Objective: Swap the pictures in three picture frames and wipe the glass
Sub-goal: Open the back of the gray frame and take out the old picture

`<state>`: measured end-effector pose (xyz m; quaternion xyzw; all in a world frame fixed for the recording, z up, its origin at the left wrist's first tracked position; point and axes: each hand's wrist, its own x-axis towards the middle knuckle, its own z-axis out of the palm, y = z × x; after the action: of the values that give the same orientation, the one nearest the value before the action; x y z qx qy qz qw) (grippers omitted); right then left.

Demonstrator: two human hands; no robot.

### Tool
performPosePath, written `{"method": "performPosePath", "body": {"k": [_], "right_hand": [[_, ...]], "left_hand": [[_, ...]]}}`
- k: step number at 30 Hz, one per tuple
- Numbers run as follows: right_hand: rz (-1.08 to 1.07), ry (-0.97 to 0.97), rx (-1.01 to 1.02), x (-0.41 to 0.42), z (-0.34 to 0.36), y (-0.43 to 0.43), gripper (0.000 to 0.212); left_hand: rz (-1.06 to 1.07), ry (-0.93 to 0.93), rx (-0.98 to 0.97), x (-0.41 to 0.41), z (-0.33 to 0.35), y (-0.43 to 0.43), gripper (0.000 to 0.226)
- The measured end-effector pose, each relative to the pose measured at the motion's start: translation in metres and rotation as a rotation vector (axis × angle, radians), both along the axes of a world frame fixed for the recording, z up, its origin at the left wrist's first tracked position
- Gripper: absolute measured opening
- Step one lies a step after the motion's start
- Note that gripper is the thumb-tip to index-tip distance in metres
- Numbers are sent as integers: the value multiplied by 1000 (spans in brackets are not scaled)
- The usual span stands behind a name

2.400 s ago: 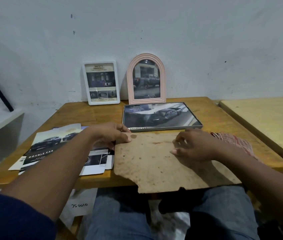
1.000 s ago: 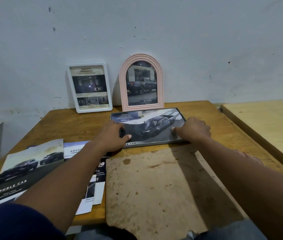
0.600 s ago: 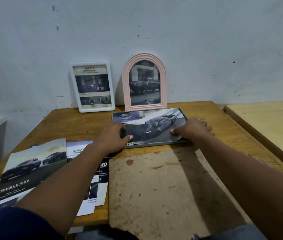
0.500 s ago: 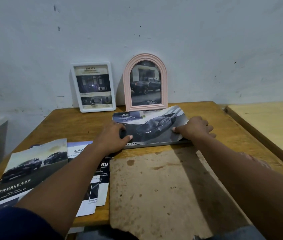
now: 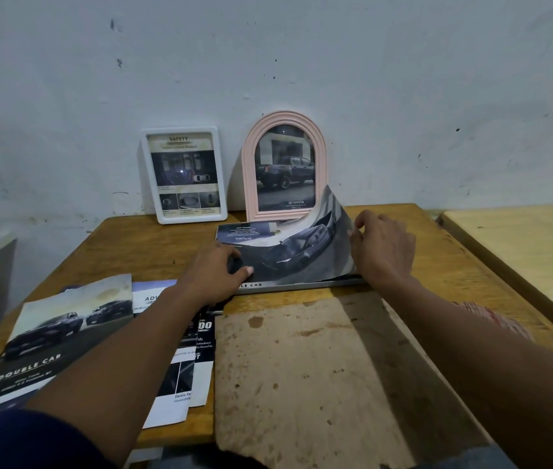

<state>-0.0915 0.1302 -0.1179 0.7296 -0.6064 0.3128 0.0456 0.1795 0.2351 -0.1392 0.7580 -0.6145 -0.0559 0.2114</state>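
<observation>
Grey flat picture frame (image 5: 302,286) on wooden counter (image 5: 132,245), right hand (image 5: 383,248) pinching glossy car picture (image 5: 295,255) by its upcurled right edge, left hand (image 5: 214,275) flat, pressing its near-left corner, stained brown backing board (image 5: 302,377) nearer, pink arched frame (image 5: 285,167) behind.

The table (image 5: 153,252) is worn, dull-sheened wood. On it the car picture (image 5: 295,258) is thin glossy paper, over a flat frame (image 5: 302,285) with a smooth grey edge. At the table's near edge the backing board (image 5: 319,367) is rough, stained brown fibreboard. At its far edge, the arched pink frame (image 5: 249,170) looks like matt ridged plastic and the white frame (image 5: 220,184) like smooth plastic. The brochures (image 5: 58,333) on the table's left are glossy paper.
</observation>
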Motion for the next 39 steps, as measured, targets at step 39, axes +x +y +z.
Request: {"method": "performPosePath", "body": {"k": [39], "right_hand": [[121, 171, 578, -173, -21, -66, 43]], "left_hand": [[-446, -347, 117, -230, 12, -109, 47]]}}
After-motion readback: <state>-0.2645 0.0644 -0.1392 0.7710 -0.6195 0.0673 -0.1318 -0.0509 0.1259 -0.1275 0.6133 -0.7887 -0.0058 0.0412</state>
